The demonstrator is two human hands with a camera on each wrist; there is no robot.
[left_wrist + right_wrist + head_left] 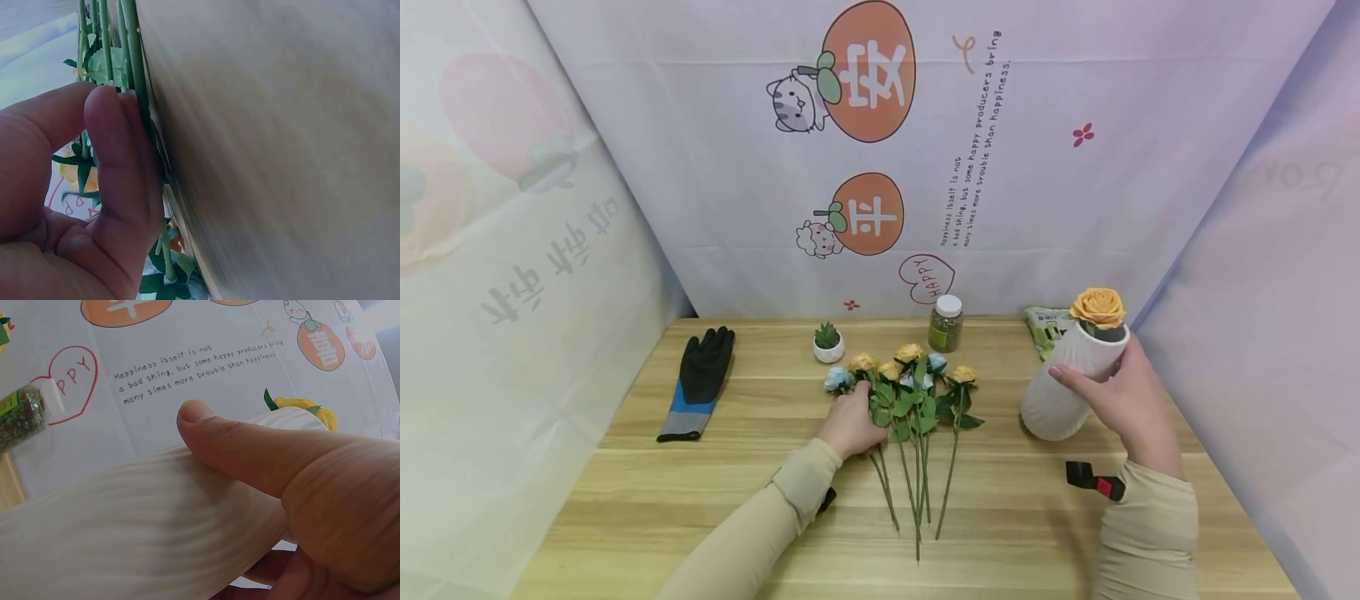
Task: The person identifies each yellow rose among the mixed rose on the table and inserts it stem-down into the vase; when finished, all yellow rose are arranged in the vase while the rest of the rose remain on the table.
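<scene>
Black, blue and grey work glove (700, 387), well left of the fingers of the left hand (853, 421). Tiny potted succulent (828, 345), just beyond those fingertips. Pinching green rose stems (133, 37) with the left hand, thumb and fingertips close together. Around and past those fingertips, blue roses (838, 379) and yellow roses (910, 352), in one messy bunch. Could drag several along with one tug, because of tangled leaves (925, 412). Farther past the left fingers, white-capped jar (946, 329). Holding a white vase (1060, 400) in the right hand (1131, 404), thumb in front, other fingers clamped behind. Leaning, with one yellow rose (1097, 307) poking out above the thumb. Might slip and tip from a loose thumb or a bump.
</scene>
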